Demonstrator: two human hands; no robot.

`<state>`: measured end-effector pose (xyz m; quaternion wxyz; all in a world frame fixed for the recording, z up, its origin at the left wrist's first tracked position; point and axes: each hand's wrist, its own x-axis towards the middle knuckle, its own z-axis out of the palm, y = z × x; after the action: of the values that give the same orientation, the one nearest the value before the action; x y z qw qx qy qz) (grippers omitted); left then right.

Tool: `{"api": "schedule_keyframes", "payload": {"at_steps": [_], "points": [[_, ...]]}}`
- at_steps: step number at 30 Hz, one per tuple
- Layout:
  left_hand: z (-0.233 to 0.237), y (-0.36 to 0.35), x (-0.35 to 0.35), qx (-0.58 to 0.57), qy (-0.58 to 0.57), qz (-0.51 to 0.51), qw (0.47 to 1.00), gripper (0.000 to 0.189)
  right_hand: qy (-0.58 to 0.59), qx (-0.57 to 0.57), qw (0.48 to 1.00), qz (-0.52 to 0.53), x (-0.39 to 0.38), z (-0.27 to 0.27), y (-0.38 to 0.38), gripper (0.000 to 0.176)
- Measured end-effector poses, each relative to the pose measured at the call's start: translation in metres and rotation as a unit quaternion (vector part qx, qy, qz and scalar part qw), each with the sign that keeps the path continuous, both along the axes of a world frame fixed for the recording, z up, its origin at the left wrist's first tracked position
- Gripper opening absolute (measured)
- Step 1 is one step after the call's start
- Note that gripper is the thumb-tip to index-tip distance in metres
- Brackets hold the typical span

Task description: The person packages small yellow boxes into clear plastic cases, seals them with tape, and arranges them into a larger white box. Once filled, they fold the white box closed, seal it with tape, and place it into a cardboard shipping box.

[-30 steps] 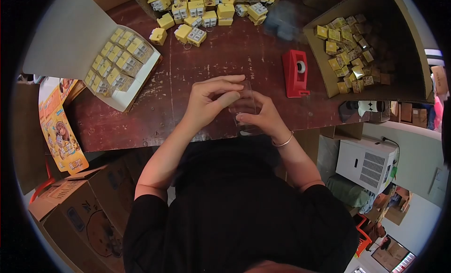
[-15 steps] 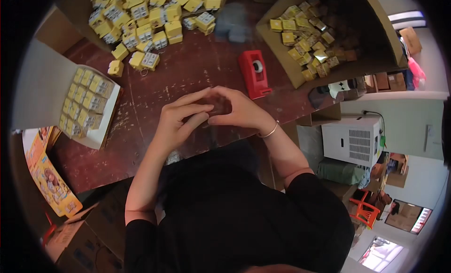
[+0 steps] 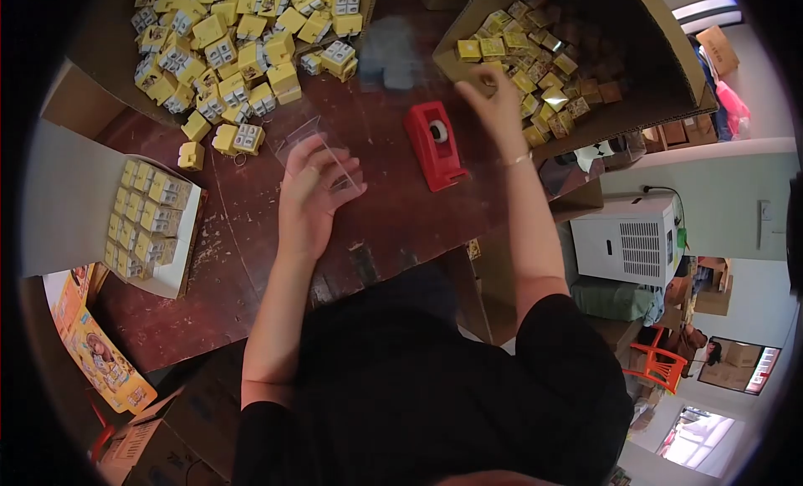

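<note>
From the head camera's side, I see the left hand [image 3: 309,197] curled around a clear plastic box [image 3: 338,160], held above the wooden table [image 3: 385,222], left of the red tape dispenser [image 3: 445,158]. The box's long axis slants from far left to near right, its flap end pointing away from the wearer. The right hand [image 3: 497,105] reaches to the cardboard carton [image 3: 682,47]; whether its fingers grip anything, I can't tell.
</note>
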<state>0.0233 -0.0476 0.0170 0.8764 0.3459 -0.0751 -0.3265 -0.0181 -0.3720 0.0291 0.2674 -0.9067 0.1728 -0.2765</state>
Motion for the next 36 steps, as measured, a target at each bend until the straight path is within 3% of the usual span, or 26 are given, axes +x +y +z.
{"api": "schedule_keyframes", "payload": {"at_steps": [1, 3, 4, 6, 7, 8, 11, 14, 15, 17, 21, 25, 27, 29, 31, 35, 36], "points": [[-0.001, 0.007, 0.003, -0.036, 0.038, -0.033, 0.998, 0.048, 0.013, -0.218, 0.970, -0.110, 0.001, 0.003, -0.034, 0.050], [-0.002, 0.011, 0.003, -0.068, 0.053, -0.060, 0.994, 0.049, 0.116, -0.349, 0.904, -0.218, 0.004, -0.024, -0.097, 0.053], [-0.002, 0.013, 0.003, -0.101, 0.069, -0.087, 0.989, 0.050, 0.114, -0.349, 0.905, -0.216, 0.003, -0.016, -0.099, 0.053], [0.001, 0.019, -0.004, -0.087, 0.032, -0.087, 0.992, 0.050, 0.212, -0.159, 0.946, -0.186, 0.010, -0.003, -0.100, 0.056], [0.002, 0.022, -0.006, -0.073, -0.003, -0.086, 0.994, 0.051, 0.083, -0.130, 0.982, -0.106, 0.009, 0.000, -0.086, 0.057], [-0.002, 0.027, -0.005, -0.072, -0.004, -0.075, 0.995, 0.051, 0.047, -0.058, 0.997, -0.025, 0.007, -0.001, -0.069, 0.055], [-0.017, 0.049, -0.005, -0.003, 0.019, -0.094, 0.995, 0.050, 0.028, 0.148, 0.966, 0.211, 0.000, 0.013, 0.046, 0.047], [-0.022, 0.061, 0.003, 0.064, 0.023, -0.076, 0.995, 0.059, 0.102, -0.079, 0.945, 0.301, -0.007, -0.016, 0.119, 0.048], [-0.024, 0.065, 0.006, 0.076, 0.017, -0.066, 0.995, 0.059, 0.103, -0.070, 0.942, 0.312, -0.010, -0.028, 0.132, 0.048], [-0.027, 0.078, 0.007, 0.090, 0.014, -0.050, 0.995, 0.059, 0.111, -0.226, 0.918, 0.305, -0.016, -0.046, 0.149, 0.041], [-0.032, 0.103, 0.006, 0.103, 0.016, -0.002, 0.995, 0.059, 0.115, -0.257, 0.864, 0.418, -0.043, -0.072, 0.149, 0.044], [-0.047, 0.120, 0.002, 0.073, 0.035, 0.006, 0.997, 0.060, 0.155, -0.362, 0.812, 0.430, -0.057, -0.043, 0.146, 0.052], [-0.052, 0.117, 0.000, 0.066, 0.037, 0.004, 0.997, 0.060, 0.114, -0.093, 0.936, 0.320, -0.053, -0.037, 0.157, 0.065], [-0.049, 0.111, -0.002, 0.091, 0.031, 0.000, 0.995, 0.061, 0.113, -0.109, 0.949, 0.272, -0.041, -0.031, 0.178, 0.069], [-0.048, 0.102, -0.003, 0.122, 0.009, -0.010, 0.992, 0.060, 0.248, -0.090, 0.956, 0.132, -0.027, -0.032, 0.193, 0.062], [-0.050, 0.099, -0.003, 0.180, -0.035, -0.018, 0.983, 0.055, 0.225, -0.072, 0.944, 0.231, -0.004, -0.049, 0.172, 0.053], [-0.049, 0.102, -0.005, 0.211, -0.050, -0.030, 0.976, 0.054, 0.151, 0.092, 0.949, 0.263, 0.002, -0.040, 0.168, 0.049]]}}
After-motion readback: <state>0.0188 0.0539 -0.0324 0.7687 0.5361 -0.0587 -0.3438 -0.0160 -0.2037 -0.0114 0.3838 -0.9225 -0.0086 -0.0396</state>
